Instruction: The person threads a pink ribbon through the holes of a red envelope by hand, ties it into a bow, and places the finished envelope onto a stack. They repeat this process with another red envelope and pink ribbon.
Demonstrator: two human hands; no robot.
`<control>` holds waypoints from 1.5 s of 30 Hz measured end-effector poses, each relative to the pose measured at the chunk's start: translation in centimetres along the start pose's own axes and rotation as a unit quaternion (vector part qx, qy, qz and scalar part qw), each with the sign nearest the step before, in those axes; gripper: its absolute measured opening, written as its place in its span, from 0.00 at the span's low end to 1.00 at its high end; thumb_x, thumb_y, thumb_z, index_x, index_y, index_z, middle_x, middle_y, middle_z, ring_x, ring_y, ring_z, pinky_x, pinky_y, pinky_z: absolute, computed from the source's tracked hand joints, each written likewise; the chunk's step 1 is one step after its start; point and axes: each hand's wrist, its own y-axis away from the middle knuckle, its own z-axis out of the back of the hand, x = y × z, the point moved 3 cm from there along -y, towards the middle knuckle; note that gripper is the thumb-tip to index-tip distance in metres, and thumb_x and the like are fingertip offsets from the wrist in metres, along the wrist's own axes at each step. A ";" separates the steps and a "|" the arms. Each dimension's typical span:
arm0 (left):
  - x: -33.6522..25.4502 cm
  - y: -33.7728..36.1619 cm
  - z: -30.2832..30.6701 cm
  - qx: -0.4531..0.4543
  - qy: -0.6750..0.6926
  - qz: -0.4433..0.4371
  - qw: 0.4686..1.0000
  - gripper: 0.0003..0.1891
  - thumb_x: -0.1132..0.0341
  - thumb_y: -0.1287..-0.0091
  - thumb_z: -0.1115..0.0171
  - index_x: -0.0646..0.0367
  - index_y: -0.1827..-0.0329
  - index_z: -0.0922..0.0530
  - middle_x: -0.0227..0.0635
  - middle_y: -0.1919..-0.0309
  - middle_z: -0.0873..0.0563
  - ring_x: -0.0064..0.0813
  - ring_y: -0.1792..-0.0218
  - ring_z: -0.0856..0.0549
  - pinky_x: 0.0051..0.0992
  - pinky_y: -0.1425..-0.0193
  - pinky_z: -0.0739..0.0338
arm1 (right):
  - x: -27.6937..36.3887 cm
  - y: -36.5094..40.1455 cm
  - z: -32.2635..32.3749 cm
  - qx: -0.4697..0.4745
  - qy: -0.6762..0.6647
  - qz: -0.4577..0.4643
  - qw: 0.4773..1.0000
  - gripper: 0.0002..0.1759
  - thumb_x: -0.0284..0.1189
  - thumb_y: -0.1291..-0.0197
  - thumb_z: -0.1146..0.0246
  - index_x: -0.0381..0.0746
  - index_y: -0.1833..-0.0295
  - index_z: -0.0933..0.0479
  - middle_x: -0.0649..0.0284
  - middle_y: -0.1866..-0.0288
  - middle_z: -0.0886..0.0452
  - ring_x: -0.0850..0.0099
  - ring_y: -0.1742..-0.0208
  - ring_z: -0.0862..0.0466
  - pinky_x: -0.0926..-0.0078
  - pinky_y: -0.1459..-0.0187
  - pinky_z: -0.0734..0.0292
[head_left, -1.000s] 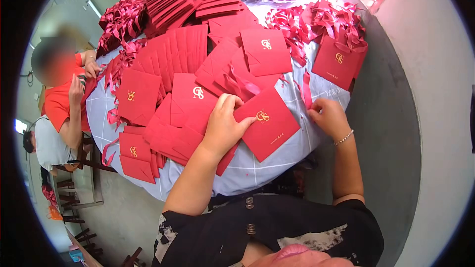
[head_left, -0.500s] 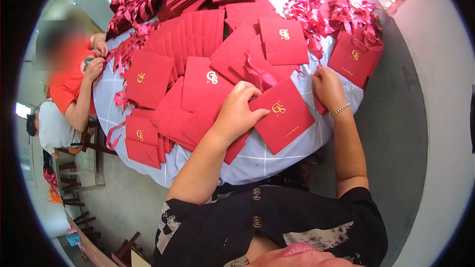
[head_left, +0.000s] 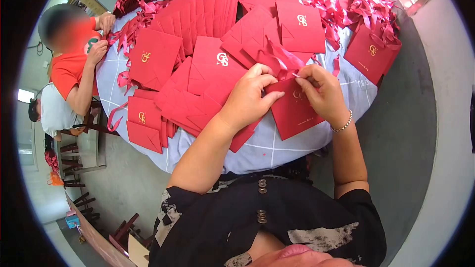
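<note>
A red paper gift bag (head_left: 292, 121) with a gold logo lies flat at the near side of the table. My left hand (head_left: 250, 94) is closed on its upper left edge, thumb on the front face. Over the bag's top edge, my right hand (head_left: 324, 94) pinches a pink-red ribbon (head_left: 282, 59) whose pale tip shows at the fingertips. The right hand covers part of the logo. Just beyond both hands, more flat red bags (head_left: 213, 62) overlap one another.
Fanned stacks of red bags (head_left: 198, 17) cover the far part of the cloth-covered table (head_left: 257, 155). Ribboned bags (head_left: 373, 52) stand at the right edge, near heaped ribbons (head_left: 341, 7). At the left, a person in an orange shirt (head_left: 74, 76) handles ribbon; another person sits behind.
My right hand has moved left from beside the bag to its top edge and now pinches the ribbon. My left hand stays on the bag. The view has shifted slightly.
</note>
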 end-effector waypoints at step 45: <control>1.4 0.3 -0.9 0.028 -0.042 0.037 0.998 0.11 0.73 0.38 0.30 0.71 0.56 0.18 0.51 0.46 0.17 0.47 0.42 0.17 0.34 0.39 0.22 | -0.4 1.4 -4.5 -0.094 0.125 0.050 0.986 0.04 0.23 0.41 0.31 0.34 0.63 0.18 0.53 0.65 0.15 0.54 0.63 0.13 0.62 0.62 0.19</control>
